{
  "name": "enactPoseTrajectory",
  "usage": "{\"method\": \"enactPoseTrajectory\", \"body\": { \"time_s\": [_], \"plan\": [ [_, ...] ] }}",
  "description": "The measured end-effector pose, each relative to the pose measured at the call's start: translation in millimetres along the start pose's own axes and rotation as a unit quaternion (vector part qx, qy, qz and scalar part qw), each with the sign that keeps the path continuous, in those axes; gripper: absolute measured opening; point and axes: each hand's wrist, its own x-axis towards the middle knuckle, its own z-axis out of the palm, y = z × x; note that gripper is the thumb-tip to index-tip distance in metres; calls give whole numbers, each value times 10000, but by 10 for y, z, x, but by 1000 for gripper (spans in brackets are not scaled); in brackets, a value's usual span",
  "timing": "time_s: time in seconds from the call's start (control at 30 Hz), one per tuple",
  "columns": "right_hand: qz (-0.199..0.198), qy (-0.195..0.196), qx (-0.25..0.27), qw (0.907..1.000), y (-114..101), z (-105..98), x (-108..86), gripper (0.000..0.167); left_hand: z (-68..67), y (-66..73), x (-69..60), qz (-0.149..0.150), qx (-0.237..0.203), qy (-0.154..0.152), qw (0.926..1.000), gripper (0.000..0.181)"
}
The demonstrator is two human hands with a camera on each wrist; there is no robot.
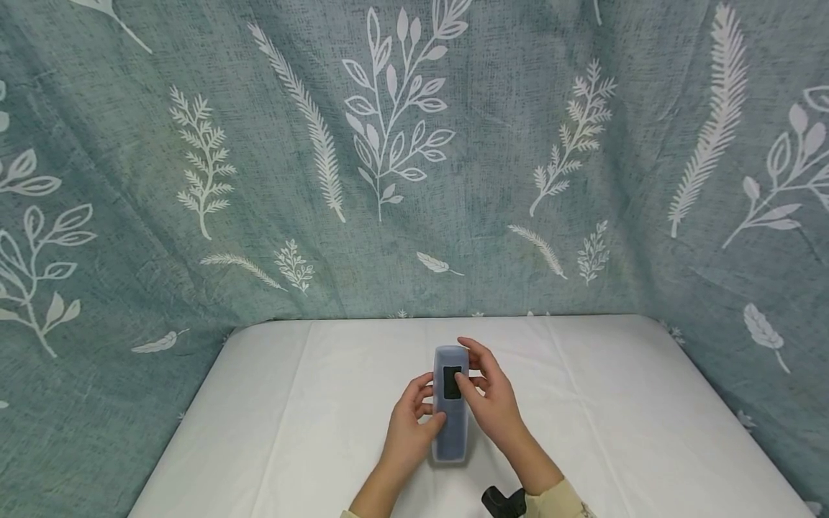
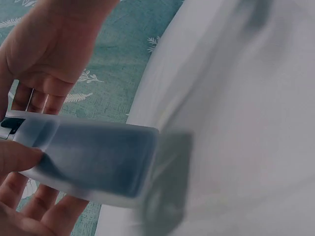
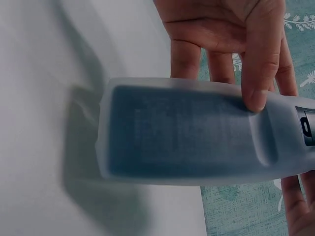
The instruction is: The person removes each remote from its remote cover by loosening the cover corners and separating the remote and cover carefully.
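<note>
In the head view a blue-grey remote control (image 1: 450, 435) in a frosted see-through cover is held above the white cloth, long side pointing away from me, its dark rectangular window near the far end. My left hand (image 1: 408, 432) grips its left side, thumb on the face below the window, fingers along the edge and partly behind. On the other side my right hand (image 1: 492, 403) holds the far half, its thumb at the window. Faint print shows through the cover on the remote control (image 3: 182, 132) in the right wrist view. Some fingertips are hidden behind it.
A white cloth (image 1: 311, 424) covers the table. Behind and beside it hangs a green-blue curtain (image 1: 486, 194) with white leaf patterns. A black object (image 1: 504, 502) sits by the right sleeve (image 1: 558, 501). The remote control casts a shadow (image 2: 170, 182) onto the cloth.
</note>
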Motion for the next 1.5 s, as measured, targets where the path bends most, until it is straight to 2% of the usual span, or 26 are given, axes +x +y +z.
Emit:
{"method": "enactPoseTrajectory", "body": {
  "time_s": [0.33, 0.63, 0.8, 1.03, 1.2, 1.37, 1.5],
  "plan": [
    [-223, -79, 122, 9996, -33, 22, -36, 48, -5, -61, 8, 115, 211, 185, 9995, 47],
    [-808, 104, -160, 9965, -13, 88, -59, 44, 48, -43, -15, -42, 288, 440, 9986, 44],
    [-851, 92, -296, 9959, -6, 104, -70, 44, 62, -68, -9, -104, 333, 485, 9982, 43],
    [-845, -38, -201, 9962, 16, 72, -90, 41, 68, -77, -16, -190, 254, 483, 9983, 47],
    [-859, -42, -261, 9960, 25, 71, -100, 40, 73, -38, -40, 224, 274, 643, 9973, 55],
    [-739, -8, -272, 9969, 26, 78, -105, 41, 47, 41, 3, 921, 200, 807, 9923, 61],
    [-696, 20, -269, 9972, 9, 78, -106, 41, 15, 123, 55, 1491, 348, 725, 9855, 57]
  ]
}}
